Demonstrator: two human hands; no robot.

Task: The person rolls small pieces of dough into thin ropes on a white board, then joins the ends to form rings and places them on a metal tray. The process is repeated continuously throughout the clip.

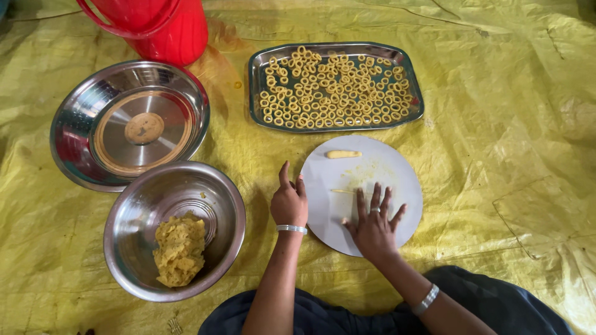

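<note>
My right hand (374,224) lies flat, fingers spread, on a round white board (397,180), over a thin yellow dough strand (341,191) that pokes out to its left. My left hand (289,200) rests at the board's left edge with loosely curled fingers, holding nothing I can see. A short stub of dough (343,154) lies near the board's far edge. A steel tray (256,87) beyond the board holds several small dough rings (335,93).
A steel bowl (130,205) at the near left holds a lump of yellow dough (180,249). Behind it sits a wide steel basin (74,124) with a lid inside. A red plastic container (167,28) stands at the back. A yellow sheet (509,124) covers the ground.
</note>
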